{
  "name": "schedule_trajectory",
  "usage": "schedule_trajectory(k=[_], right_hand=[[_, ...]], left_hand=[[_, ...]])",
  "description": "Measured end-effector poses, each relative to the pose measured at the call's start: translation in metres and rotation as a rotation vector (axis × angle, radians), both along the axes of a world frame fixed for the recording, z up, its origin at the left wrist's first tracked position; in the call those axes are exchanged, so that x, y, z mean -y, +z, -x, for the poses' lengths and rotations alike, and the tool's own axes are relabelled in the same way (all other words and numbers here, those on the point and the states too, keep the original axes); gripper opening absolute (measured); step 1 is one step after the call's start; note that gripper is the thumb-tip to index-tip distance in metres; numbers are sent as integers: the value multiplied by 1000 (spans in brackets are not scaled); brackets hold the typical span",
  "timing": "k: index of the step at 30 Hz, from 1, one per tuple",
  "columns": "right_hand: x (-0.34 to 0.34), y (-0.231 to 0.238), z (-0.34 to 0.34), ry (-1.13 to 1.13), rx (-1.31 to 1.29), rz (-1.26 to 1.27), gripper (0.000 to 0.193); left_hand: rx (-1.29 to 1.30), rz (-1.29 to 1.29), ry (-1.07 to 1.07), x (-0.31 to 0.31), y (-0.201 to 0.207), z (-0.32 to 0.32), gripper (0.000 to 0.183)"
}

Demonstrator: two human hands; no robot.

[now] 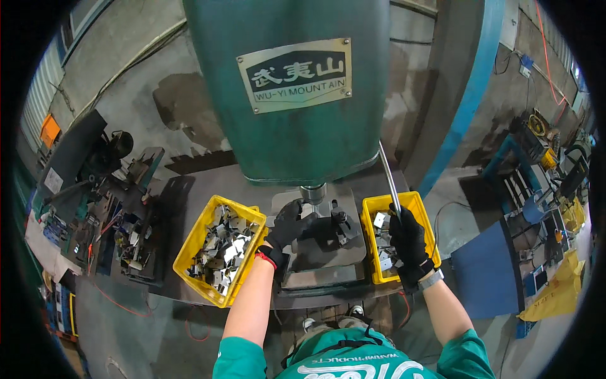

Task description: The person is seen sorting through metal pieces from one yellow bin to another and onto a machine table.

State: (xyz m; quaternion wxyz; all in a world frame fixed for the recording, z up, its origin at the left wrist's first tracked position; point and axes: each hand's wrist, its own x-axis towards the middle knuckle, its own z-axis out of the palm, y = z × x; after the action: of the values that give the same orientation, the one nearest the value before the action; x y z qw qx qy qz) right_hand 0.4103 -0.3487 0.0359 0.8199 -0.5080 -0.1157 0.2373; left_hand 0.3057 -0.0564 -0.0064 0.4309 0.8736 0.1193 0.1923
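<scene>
A large green drill press [303, 145] stands in front of me, its spindle [313, 193] pointing down over the worktable. My right hand [409, 240], in a black glove, is wrapped round the upper end of a long metal feed lever [387, 170] on the press's right side, above the right yellow bin. Beside the spindle, my left hand [289, 226], also gloved in black, has its fingers bent together at the work area; what they hold, if anything, is hidden. To the right of these fingers sits a dark metal clamp fixture [342, 224] on the press table [322, 278].
A yellow bin [183, 268] full of small bent metal pieces stands left of the press table. Another yellow bin [430, 221] with similar pieces stands right. A second machine [95, 170] is at far left. A blue panel [483, 271] and a blue post [464, 107] stand on the right.
</scene>
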Motion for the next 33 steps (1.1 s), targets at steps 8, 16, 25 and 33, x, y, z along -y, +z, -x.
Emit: schedule_trajectory(k=[8,16,25,33], right_hand=[[4,-8,-3,-13,-71,-128,23],[8,18,9,-52,321,395,20],[16,81,37,-8,218,335,21],[19,72,32,-70,331,465,22]], left_hand=[[37,113,5,0,-8,-5,47],[2,158,-51,-5,-7,-3,48],[-103,-9,-16,-2,10,4,51],[-208,172,38,7,22,-8,39]])
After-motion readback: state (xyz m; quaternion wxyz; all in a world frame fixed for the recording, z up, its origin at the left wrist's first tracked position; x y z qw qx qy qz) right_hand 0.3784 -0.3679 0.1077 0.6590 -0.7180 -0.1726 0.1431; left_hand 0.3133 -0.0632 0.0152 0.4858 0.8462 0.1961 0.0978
